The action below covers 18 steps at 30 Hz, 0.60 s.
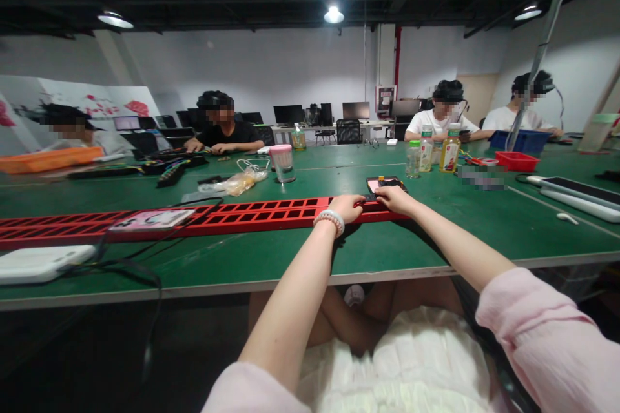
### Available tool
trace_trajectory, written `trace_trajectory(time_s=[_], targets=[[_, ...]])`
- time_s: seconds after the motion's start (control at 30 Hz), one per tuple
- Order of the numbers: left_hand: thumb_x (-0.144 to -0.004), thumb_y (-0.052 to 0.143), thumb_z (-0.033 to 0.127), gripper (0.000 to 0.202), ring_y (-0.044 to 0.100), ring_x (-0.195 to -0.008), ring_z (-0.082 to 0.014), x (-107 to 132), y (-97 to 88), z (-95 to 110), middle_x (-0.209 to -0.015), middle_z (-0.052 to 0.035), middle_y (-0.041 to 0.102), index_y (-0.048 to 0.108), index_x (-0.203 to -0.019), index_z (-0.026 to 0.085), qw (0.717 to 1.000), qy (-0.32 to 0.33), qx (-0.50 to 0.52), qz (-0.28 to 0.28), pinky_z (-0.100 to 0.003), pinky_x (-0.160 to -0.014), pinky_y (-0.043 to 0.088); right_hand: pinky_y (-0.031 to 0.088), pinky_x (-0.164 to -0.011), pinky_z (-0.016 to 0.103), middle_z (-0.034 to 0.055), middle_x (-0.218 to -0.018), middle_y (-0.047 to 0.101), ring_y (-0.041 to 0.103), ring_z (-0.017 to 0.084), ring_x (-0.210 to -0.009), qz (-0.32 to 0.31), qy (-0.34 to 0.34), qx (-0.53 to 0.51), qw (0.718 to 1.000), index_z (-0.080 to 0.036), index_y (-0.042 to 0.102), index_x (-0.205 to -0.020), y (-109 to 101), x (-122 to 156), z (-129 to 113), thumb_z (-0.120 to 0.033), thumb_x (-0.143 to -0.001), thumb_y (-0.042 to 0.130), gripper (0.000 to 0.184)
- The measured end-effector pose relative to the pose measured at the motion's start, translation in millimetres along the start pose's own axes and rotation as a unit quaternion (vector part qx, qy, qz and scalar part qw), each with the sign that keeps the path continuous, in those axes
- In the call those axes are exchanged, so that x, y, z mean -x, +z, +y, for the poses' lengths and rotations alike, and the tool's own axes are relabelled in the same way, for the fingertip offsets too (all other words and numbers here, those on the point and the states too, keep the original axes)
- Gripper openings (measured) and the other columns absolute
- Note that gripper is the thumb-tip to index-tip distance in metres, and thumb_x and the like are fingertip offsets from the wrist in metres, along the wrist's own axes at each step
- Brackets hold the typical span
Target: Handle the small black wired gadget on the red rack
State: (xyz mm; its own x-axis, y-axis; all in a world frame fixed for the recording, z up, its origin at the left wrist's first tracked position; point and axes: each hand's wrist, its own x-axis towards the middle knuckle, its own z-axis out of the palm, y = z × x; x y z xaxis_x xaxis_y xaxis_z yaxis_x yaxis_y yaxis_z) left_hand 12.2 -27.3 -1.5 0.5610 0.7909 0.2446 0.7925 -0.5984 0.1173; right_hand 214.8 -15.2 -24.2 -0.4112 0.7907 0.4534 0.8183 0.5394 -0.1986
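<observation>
A long red slotted rack (271,211) lies across the table with two rows of square openings. My left hand (345,209), with beaded bracelets at the wrist, is over its right end, fingers closed. From the other side my right hand (396,199) meets it, also with fingers pinched. Between the fingertips is a small black part (370,197), too small to make out its kind. Just behind the hands lies an opened phone-like device (383,183) with orange bits, partly hidden by my right hand.
On the green table (271,255) stand a pink-lidded cup (283,164), several drink bottles (450,148), and a red bin (517,161). A booklet (152,220) rests on the rack, with black cables (155,276) near a white device (46,263). Other people sit across the table.
</observation>
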Motion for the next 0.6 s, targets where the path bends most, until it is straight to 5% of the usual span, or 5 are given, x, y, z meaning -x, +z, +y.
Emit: trace_trajectory(time_s=[0.6], targets=[[-0.079,0.044,0.025,0.04,0.055,-0.106,-0.0185,6.2,2.4,-3.4,-0.117,-0.0022,0.059,0.056,-0.117,0.023,1.0,0.008,-0.014,0.022,-0.025,-0.094,0.038,0.041,-0.089,0.028,0.0116,-0.104,0.064,0.058,0.019,-0.099,0.018,0.012,-0.023,0.999,-0.014,0.067,-0.094,11.3,-0.4,0.8,-0.018,-0.084,0.048,0.022]])
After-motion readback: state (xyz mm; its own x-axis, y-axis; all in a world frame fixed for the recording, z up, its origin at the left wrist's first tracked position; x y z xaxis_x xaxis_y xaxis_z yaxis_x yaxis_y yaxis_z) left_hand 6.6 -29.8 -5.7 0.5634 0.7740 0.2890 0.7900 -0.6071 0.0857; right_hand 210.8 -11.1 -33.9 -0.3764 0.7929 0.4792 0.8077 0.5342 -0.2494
